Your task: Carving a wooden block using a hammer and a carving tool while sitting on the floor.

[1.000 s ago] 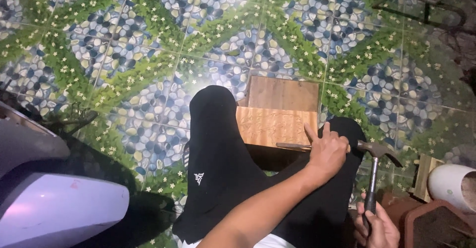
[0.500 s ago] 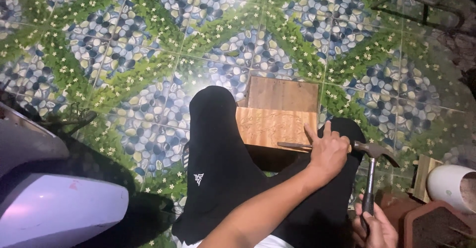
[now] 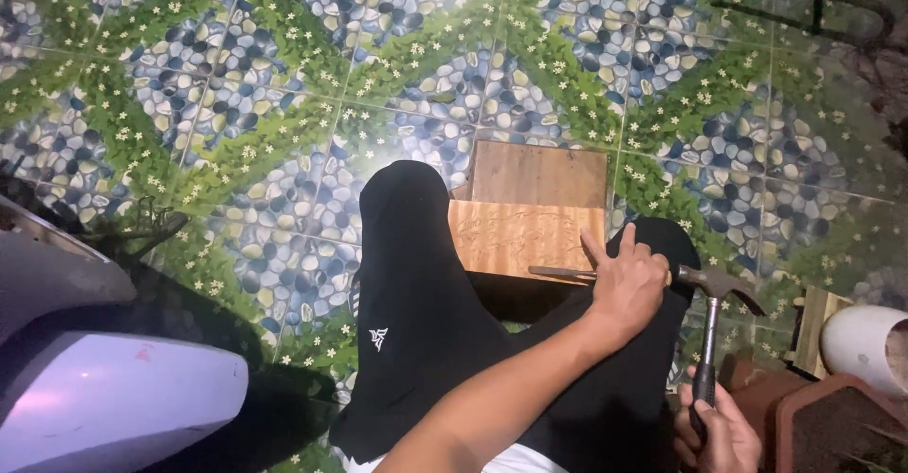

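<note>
Chisel (image 3: 560,271) lies gripped in my left hand (image 3: 626,284), tip on the wooden board (image 3: 525,236) propped across my knees, while my right hand (image 3: 724,430) clenches the hammer (image 3: 711,317) behind its butt.

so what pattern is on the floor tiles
Blue-grey pebbles crossed by green leafy bands with small white flowers on the floor tiles, seen in the head view.

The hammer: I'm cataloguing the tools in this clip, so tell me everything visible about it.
The hammer is a claw hammer with a dark, metal-looking head and a slim dark handle. It stands roughly upright in the picture, head on top, claw pointing right. The right hand grips the handle's lower end. Its striking face sits against the left hand, beside the wooden board.
</note>
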